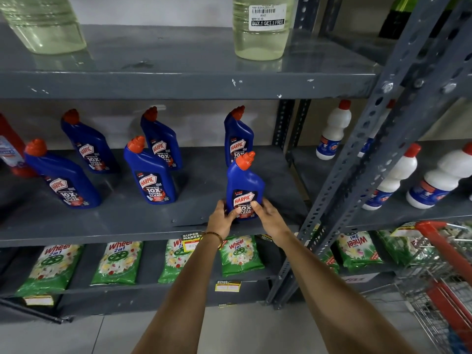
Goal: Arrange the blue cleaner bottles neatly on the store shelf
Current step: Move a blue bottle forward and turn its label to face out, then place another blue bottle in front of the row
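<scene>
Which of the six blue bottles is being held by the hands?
The front right blue bottle, at the shelf edge. The left hand and right hand grip its base; the other five stand untouched.

Left hand [221, 217] and right hand [268, 217] grip front blue bottle [244, 186] upright on the shelf [143, 226]

On the middle shelf [143, 221] six cleaner bottles stand in two rows. Near row, left to right: the near-left bottle [63, 180], the near-middle bottle [150, 175], and the near-right bottle [244, 186], which both hands clasp at its base, left hand [221, 218] on its left, right hand [268, 217] on its right. Behind them stand the far-left bottle [89, 144], the far-middle bottle [162, 141] and the far-right bottle [237, 137]. Detergent packets [116, 263] lie on the shelf below. Two jugs [260, 26] stand on the shelf above. A trolley [444, 272] stands at the near right.
</scene>
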A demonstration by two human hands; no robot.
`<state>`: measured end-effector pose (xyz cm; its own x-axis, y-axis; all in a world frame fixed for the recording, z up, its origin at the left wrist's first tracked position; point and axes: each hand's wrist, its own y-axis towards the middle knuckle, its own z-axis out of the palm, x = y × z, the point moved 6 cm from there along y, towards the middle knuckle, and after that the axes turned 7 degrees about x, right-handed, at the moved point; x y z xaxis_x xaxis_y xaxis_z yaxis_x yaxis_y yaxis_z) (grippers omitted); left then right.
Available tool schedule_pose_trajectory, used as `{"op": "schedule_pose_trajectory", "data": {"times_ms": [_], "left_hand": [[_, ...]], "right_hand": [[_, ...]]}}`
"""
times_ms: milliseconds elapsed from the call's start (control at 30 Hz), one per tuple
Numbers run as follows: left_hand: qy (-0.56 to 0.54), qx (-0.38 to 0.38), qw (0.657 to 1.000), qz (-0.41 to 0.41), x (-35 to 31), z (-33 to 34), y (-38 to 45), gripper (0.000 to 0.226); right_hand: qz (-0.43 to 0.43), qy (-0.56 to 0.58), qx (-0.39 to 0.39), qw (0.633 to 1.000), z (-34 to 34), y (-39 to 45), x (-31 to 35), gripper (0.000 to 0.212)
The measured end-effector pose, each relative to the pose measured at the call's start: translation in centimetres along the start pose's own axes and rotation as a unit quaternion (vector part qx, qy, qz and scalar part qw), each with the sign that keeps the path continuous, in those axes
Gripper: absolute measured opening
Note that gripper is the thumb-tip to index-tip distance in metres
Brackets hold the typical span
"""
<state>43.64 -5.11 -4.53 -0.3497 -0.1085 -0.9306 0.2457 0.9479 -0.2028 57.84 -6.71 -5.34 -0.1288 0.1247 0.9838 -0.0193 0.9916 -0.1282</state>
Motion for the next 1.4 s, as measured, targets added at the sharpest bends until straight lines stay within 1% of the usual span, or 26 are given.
{"op": "schedule_pose_trajectory", "data": {"times_ms": [300,467,533,600,700,767,867,933,1000,1033,1100,1167,1233,1400], "left_hand": [[0.025,0.005,1.000,-0.010,-0.6,0.1,-0.3,0.040],[0.031,0.012,0.999,-0.014,-0.7,0.0,-0.6,0.045],[0.026,0.011,0.999,-0.015,-0.5,-0.2,-0.9,0.049],[0.013,-0.002,1.000,-0.016,-0.1,-1.2,-1.3,0.052],[0.006,-0.034,0.999,-0.021,0.7,-3.0,-1.7,0.058],[-0.009,-0.045,0.999,-0.021,1.2,-4.8,-2.1,0.059],[-0.007,-0.046,0.999,-0.021,2.2,-8.1,-2.4,0.058],[-0.001,-0.045,0.999,-0.016,3.0,-10.3,-2.6,0.056],[0.008,-0.045,0.999,-0.016,4.5,-13.7,-2.8,0.054],[0.015,-0.045,0.999,-0.017,5.2,-15.1,-2.8,0.055],[0.025,-0.040,0.999,-0.025,6.4,-17.7,-2.9,0.058],[0.022,-0.041,0.998,-0.038,7.1,-19.9,-2.8,0.058],[0.012,-0.047,0.998,-0.045,7.7,-21.9,-2.4,0.056],[-0.008,-0.031,0.999,-0.037,8.0,-23.7,-1.7,0.057]], "right_hand": [[-0.006,-0.005,-0.002,1.000,-0.1,-0.4,0.7,0.039],[-0.002,-0.002,0.007,1.000,0.0,-1.0,1.2,0.038],[-0.013,0.005,-0.002,1.000,-0.3,-1.2,1.1,0.037],[-0.015,0.022,-0.041,0.999,-0.2,-1.7,0.9,0.042],[0.010,0.063,-0.137,0.988,-0.2,-2.6,-0.2,0.060],[0.015,0.068,-0.192,0.979,1.0,-3.1,-0.4,0.063],[0.011,0.051,-0.272,0.961,3.7,-3.6,0.2,0.056],[0.008,0.049,-0.340,0.939,5.3,-4.0,0.6,0.048],[0.003,0.082,-0.400,0.913,8.1,-4.4,0.8,0.041],[0.001,0.110,-0.416,0.903,9.4,-4.5,0.7,0.040],[0.017,0.156,-0.425,0.892,12.1,-4.4,0.6,0.041],[0.041,0.151,-0.422,0.893,14.3,-4.0,0.5,0.047],[0.056,0.135,-0.409,0.901,16.5,-3.3,0.9,0.055],[0.056,0.073,-0.356,0.930,19.6,-0.9,2.7,0.061]]}}
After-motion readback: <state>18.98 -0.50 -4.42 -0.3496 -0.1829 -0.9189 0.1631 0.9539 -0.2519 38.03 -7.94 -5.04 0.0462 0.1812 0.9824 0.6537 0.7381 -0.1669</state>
